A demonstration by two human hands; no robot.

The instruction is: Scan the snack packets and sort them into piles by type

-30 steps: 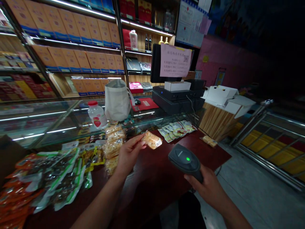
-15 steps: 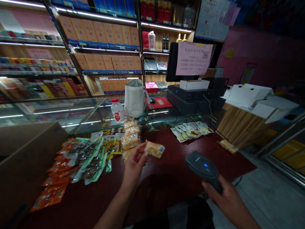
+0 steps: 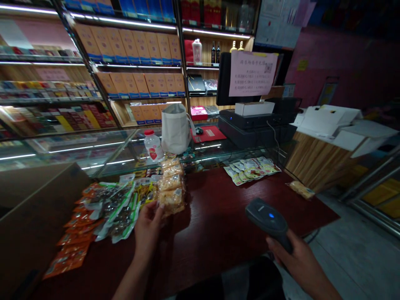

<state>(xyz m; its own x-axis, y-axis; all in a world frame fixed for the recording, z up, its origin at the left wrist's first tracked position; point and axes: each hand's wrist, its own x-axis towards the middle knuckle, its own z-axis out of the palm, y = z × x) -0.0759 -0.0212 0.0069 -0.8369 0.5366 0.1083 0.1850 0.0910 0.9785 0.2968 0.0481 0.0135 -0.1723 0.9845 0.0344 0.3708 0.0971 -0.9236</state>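
A barcode scanner (image 3: 265, 216), its blue light lit, was gripped by the right hand (image 3: 293, 258) at the lower right of the frame. Near the centre, the left hand (image 3: 148, 225) was laid with its fingertips against the nearest snack packet (image 3: 170, 200) in a row of pale packets on the dark red tabletop (image 3: 218, 225); whether the packet was grasped could not be told. Orange and green packets (image 3: 106, 208) were spread just left of the row, and small sachets (image 3: 251, 168) were seen at centre right.
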